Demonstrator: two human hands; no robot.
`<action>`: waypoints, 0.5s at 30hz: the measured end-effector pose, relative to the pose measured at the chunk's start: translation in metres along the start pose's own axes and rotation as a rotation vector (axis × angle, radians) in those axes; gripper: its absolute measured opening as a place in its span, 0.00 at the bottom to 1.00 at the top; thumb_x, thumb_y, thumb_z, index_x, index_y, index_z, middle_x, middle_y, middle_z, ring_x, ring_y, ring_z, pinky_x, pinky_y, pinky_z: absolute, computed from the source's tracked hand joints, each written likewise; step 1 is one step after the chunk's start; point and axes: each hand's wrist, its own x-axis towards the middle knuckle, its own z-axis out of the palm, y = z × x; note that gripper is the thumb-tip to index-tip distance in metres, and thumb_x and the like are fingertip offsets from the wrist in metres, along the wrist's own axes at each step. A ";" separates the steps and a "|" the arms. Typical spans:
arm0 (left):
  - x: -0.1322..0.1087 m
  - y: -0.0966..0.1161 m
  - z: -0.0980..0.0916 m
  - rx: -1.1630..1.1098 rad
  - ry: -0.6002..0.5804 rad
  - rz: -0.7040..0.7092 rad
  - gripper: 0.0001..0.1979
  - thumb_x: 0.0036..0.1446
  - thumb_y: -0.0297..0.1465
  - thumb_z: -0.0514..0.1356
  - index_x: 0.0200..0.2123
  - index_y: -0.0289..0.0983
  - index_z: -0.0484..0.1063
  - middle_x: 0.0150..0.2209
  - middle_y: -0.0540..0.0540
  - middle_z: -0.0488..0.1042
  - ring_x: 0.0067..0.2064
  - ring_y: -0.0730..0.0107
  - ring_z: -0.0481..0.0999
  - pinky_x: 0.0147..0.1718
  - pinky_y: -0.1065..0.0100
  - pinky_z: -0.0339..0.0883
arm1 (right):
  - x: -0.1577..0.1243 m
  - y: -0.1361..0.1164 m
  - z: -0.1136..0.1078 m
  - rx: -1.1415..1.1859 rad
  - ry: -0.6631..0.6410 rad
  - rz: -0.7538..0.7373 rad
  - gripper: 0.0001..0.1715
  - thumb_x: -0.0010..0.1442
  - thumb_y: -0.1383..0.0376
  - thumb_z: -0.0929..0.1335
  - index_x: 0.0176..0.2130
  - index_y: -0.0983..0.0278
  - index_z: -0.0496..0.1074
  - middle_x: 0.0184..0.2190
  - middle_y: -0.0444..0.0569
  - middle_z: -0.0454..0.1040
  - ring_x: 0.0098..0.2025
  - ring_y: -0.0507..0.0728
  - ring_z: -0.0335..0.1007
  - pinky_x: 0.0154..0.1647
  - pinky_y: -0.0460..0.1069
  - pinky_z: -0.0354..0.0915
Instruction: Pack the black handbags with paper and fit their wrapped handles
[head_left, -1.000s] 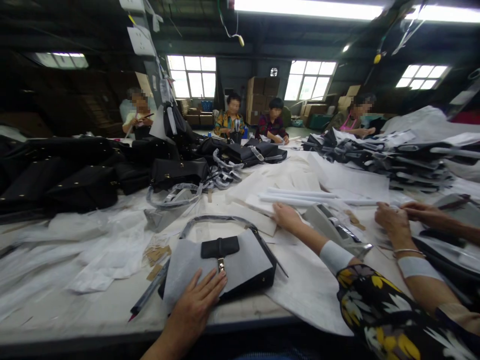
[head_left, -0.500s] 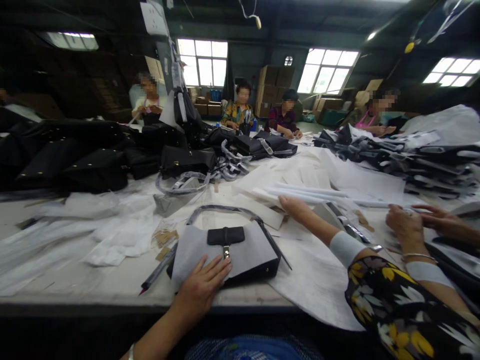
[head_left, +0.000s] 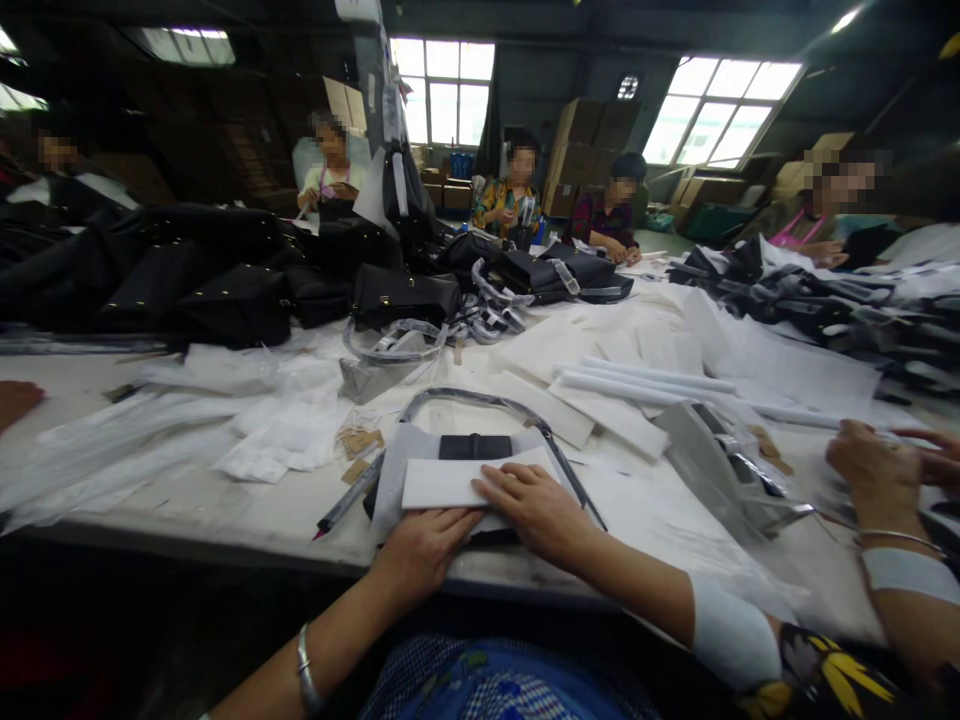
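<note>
Apparently positioning white strip (head_left: 439,485) over black bag (head_left: 475,447), with right hand (head_left: 538,507) extended at four o'clock, left hand (head_left: 426,550) likewise at seven; cannot confirm pinching. Next, probably align edges.

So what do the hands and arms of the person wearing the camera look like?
Ordinary bare hands, with no gloves. The left hand has a silver-coloured bracelet farther down its arm. Up the arm from the right hand come a plain pale cuff and a black floral sleeve with yellow petals.
</note>
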 end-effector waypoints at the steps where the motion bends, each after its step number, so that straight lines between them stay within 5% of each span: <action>1: 0.000 0.001 0.000 -0.002 -0.003 -0.001 0.23 0.66 0.25 0.52 0.63 0.39 0.64 0.56 0.41 0.75 0.55 0.60 0.76 0.52 0.58 0.73 | 0.000 0.001 0.000 0.020 -0.020 0.015 0.31 0.66 0.70 0.63 0.66 0.61 0.59 0.65 0.58 0.63 0.61 0.68 0.62 0.57 0.64 0.64; 5: 0.000 0.002 0.001 -0.005 0.000 -0.005 0.23 0.66 0.25 0.52 0.63 0.38 0.64 0.56 0.41 0.75 0.55 0.59 0.75 0.53 0.57 0.73 | 0.004 0.007 -0.002 0.056 -0.073 -0.015 0.31 0.67 0.71 0.61 0.67 0.60 0.58 0.67 0.56 0.59 0.68 0.67 0.51 0.66 0.68 0.52; 9: 0.000 0.001 -0.001 -0.014 0.042 0.009 0.22 0.66 0.26 0.52 0.63 0.39 0.64 0.54 0.41 0.76 0.53 0.60 0.77 0.51 0.59 0.74 | 0.004 0.010 0.002 0.116 -0.110 -0.047 0.33 0.66 0.72 0.61 0.68 0.64 0.56 0.68 0.58 0.57 0.70 0.66 0.49 0.68 0.65 0.51; 15: -0.001 0.006 -0.013 -0.026 0.065 0.062 0.20 0.66 0.25 0.52 0.60 0.38 0.67 0.53 0.41 0.77 0.53 0.62 0.77 0.50 0.60 0.75 | -0.003 0.008 0.004 0.218 -0.063 -0.027 0.33 0.68 0.56 0.62 0.68 0.63 0.56 0.68 0.59 0.58 0.70 0.66 0.48 0.68 0.66 0.50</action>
